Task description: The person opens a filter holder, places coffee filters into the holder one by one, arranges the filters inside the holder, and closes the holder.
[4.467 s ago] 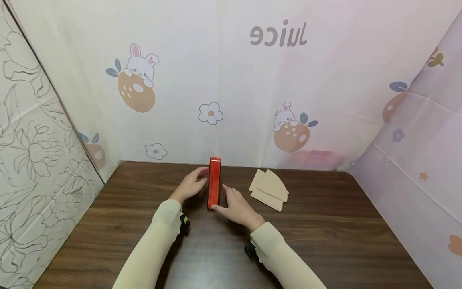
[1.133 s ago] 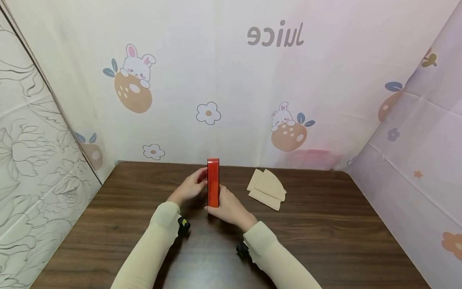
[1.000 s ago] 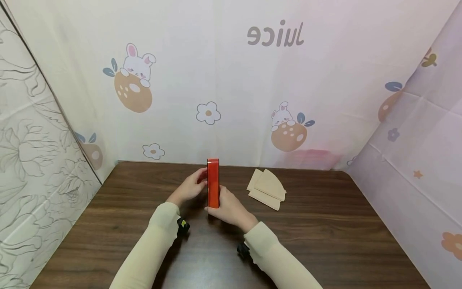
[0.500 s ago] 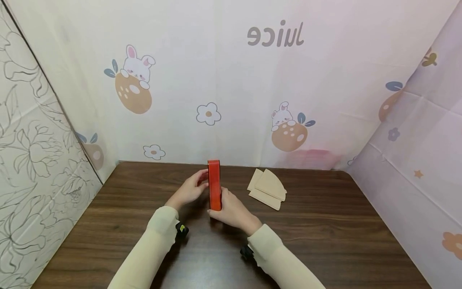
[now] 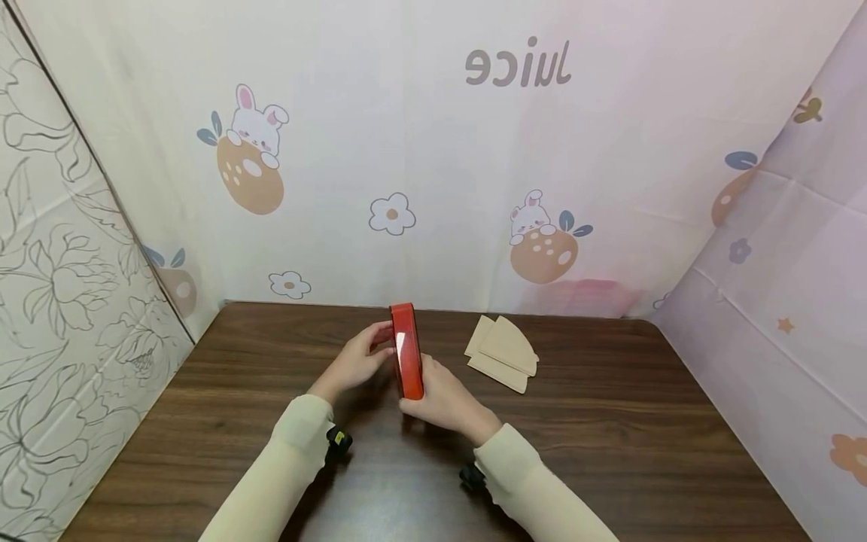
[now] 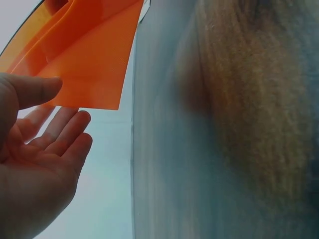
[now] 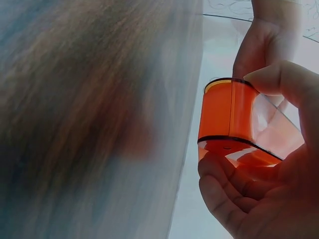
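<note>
A translucent orange-red plastic holder, flat and narrow with dark edges, stands tilted, its top leaning left. My right hand grips its lower right part; in the right wrist view the thumb lies along its top rim and the curled fingers pass under it. On the other side is my left hand, its fingertips right at the holder's left side. In the left wrist view the left thumb overlaps the orange panel, and the loosely bent fingers lie near its lower edge.
Several tan, fan-shaped paper coffee filters lie overlapping to the right of the holder on the dark wooden table. Patterned curtains stand behind the table and on both sides.
The right hand, earlier beside the upright holder, has come to grip it. Lately the holder has tilted, its lower end shifting right with that hand. The left hand stays at its left side.
</note>
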Demonstrator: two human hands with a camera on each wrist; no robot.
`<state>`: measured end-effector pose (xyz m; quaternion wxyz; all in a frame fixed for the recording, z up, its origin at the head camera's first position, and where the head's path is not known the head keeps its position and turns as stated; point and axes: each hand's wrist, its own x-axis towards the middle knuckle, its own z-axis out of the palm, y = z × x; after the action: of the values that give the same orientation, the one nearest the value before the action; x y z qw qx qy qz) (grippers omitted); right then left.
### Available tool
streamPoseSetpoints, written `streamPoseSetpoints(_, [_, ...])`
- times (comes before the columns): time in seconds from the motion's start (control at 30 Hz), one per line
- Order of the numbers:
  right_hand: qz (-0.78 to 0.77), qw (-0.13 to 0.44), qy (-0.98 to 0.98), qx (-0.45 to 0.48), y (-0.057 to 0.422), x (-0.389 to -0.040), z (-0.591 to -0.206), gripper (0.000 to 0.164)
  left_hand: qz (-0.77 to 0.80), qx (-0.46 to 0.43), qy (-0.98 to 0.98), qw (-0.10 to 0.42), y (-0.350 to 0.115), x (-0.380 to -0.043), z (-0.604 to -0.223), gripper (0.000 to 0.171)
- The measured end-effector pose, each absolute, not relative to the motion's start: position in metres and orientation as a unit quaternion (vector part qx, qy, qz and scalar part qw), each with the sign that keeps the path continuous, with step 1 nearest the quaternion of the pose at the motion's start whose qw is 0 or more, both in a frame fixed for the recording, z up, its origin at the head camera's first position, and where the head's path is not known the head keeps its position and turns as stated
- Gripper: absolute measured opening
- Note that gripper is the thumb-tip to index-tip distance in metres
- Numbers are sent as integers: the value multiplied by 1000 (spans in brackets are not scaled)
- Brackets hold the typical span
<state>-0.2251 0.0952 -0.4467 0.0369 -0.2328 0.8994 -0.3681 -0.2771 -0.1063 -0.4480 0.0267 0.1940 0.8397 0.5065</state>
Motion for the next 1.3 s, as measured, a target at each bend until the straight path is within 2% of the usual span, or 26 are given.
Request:
streamPoseSetpoints(0.27, [-373, 44, 893, -249, 101, -222, -444, 55, 506, 201, 839, 10, -107, -268, -448, 52])
streamPoseSetpoints(0.63, [-377, 36, 888, -262, 110, -219, -447, 62, 506, 185, 842, 10, -107, -260, -446, 52])
streamPoseSetpoints(1.3, [-360, 52, 893, -266, 133, -215, -444, 54, 497, 199, 844, -6, -109, -250, -448, 44])
